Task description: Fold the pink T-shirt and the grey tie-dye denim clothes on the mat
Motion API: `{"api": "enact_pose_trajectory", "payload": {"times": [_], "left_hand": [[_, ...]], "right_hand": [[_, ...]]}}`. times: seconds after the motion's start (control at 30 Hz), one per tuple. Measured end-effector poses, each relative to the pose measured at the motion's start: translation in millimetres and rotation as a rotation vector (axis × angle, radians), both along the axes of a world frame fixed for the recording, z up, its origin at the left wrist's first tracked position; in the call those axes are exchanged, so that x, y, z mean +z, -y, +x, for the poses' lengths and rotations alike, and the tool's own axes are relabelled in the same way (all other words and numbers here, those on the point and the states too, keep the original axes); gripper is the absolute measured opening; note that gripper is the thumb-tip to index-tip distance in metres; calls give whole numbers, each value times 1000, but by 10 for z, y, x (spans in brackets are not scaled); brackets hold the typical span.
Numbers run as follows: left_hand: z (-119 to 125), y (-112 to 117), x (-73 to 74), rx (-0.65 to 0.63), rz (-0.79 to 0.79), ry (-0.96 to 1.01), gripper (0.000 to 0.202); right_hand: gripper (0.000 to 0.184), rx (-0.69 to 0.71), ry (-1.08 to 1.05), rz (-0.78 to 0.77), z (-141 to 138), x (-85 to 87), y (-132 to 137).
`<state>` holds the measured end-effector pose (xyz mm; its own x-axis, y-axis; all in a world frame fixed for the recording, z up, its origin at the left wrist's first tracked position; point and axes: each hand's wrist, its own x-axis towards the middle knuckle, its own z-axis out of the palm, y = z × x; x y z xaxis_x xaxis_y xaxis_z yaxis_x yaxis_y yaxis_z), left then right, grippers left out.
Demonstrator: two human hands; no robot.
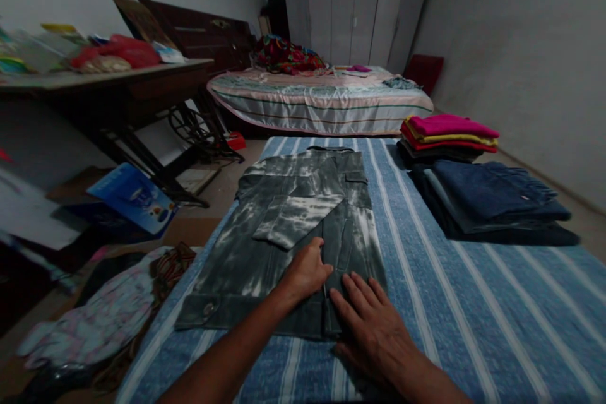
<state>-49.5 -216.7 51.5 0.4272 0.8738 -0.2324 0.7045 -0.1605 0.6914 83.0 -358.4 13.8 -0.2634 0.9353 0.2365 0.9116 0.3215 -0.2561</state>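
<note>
A grey-green tie-dye denim jacket lies flat on the blue striped bed cover, one sleeve folded across its front. My left hand rests on the jacket's lower middle with the fingers curled down against the cloth, beside the front opening. My right hand lies flat and open on the jacket's lower right corner, fingers spread and pointing away from me. Neither hand lifts anything.
A stack of folded dark blue jeans and a folded pile of pink, yellow and red clothes sit on the cover at the right. Loose clothes lie on the floor at left, near a dark table. Another bed stands behind.
</note>
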Motion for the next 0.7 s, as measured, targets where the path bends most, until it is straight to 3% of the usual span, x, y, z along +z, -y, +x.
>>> {"api": "enact_pose_trajectory", "payload": {"times": [0.2,0.33,0.4,0.5,0.6,0.7], "left_hand": [[84,20,229,-148,245,-419,40],[359,-34,324,-273,466,-409,25],[508,-135,245,-332,553,-368,34],[629,-310,-2,-364,542,-387,58],[613,-409,-228,-407,514,-400,73],[565,-420,-312,-407,536,-393,77]], "right_hand": [[78,29,20,-17,-49,-40,-6],[78,32,37,-8,-45,-53,-7],[78,32,45,-7,-42,-48,-6],[77,29,63,6,-45,-50,-9],[74,25,83,43,-58,-78,-19],[73,14,96,89,-85,-118,-32]]}}
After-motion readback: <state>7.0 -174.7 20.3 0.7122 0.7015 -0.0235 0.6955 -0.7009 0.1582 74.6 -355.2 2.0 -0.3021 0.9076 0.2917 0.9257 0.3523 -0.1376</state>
